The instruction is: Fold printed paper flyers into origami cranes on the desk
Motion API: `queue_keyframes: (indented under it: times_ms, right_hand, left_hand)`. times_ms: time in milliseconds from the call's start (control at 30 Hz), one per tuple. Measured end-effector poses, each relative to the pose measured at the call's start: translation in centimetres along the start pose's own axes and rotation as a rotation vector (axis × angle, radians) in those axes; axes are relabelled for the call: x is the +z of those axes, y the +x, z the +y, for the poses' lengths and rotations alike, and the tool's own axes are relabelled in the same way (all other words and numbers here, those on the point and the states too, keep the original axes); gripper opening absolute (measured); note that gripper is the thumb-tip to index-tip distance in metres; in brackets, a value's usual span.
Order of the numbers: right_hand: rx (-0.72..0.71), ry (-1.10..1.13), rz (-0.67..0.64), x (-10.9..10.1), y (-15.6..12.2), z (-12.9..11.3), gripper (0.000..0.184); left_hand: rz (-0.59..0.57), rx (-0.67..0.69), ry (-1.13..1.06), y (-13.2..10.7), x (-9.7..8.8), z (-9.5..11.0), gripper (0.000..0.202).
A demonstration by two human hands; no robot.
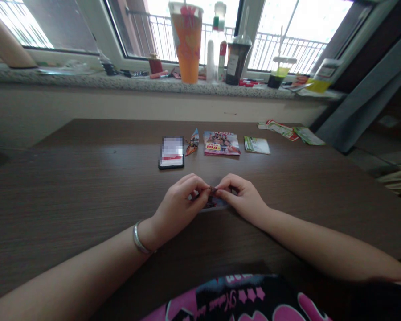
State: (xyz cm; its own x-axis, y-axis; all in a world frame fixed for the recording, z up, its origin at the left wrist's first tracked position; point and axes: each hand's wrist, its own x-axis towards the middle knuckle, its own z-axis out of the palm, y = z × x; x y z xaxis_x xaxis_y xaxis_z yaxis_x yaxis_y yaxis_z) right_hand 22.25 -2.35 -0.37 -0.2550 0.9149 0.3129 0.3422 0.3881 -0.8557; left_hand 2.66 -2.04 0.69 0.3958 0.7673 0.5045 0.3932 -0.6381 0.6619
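Observation:
Near the middle of the table, both my hands meet over a small dark printed paper point(215, 202) with a pale front edge. My left hand point(183, 198), with a silver bracelet at the wrist, pinches a bit of it between thumb and index finger. Opposite, my right hand point(243, 196) pinches the same spot, the fingertips almost touching. My fingers cover much of the paper, so its full shape is hidden. Just beyond lie a folded colourful paper piece point(193, 143) and a printed leaflet point(222, 143) with a large price on it.
A phone or tablet point(171, 152) with a blurred screen lies left of the folded piece. Green-white cards point(257, 145) and several leaflets point(309, 136) are at the right. Drink cups, including a tall orange one point(189, 49), and bottles line the granite windowsill point(137, 84).

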Motion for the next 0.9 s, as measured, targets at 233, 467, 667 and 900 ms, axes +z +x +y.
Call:
queue_keyframes:
  times_ms: [233,467,667,900]
  right_hand:
    - [0.052,-0.016,-0.029,0.0,0.1,-0.1,0.009]
    - [0.014,-0.109,-0.026,-0.1,0.2,0.1,0.010]
    - [-0.122,-0.237,0.020,-0.7,0.3,1.0,0.023]
    - [-0.161,-0.337,0.062,-1.2,0.4,1.6,0.027]
  left_hand:
    - [-0.036,-0.015,-0.002,0.3,-0.1,0.1,0.006]
    - [0.022,-0.169,-0.137,0.4,0.2,-0.2,0.009]
    - [0.098,-0.413,-0.322,0.1,0.4,-0.6,0.014]
    - [0.199,-0.447,-0.347,0.3,0.3,-1.1,0.016]
